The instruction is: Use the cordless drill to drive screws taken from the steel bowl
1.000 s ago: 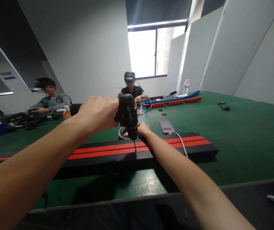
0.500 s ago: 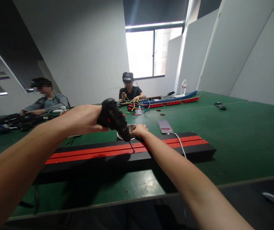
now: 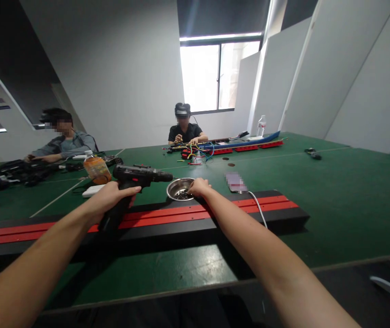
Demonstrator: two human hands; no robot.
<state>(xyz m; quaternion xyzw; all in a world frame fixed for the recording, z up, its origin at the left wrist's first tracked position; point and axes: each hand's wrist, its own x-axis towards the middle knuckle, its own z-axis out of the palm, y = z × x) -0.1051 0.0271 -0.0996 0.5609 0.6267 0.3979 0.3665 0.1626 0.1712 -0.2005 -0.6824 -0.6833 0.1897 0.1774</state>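
My left hand [image 3: 116,196] is wrapped round the grip of a black power drill [image 3: 140,175], which is held level over the beam and points right. My right hand [image 3: 200,187] reaches over the right rim of a metal bowl [image 3: 172,195], its fingers bent down at small dark screws [image 3: 183,194]; whether it pinches any is hidden. Below both hands a long black beam [image 3: 177,230] with a red grooved strip [image 3: 167,216] lies across the green table.
Behind the beam are a phone [image 3: 235,182] with a white cable, an orange-drink bottle [image 3: 97,168] and a white box [image 3: 93,191]. Farther back lie coloured wires [image 3: 198,152], red parts and a blue strip. Two people sit across the table.
The drill in my left hand has lifted off the red strip, moved left and swung from pointing down to level. My right hand stays at the bowl.
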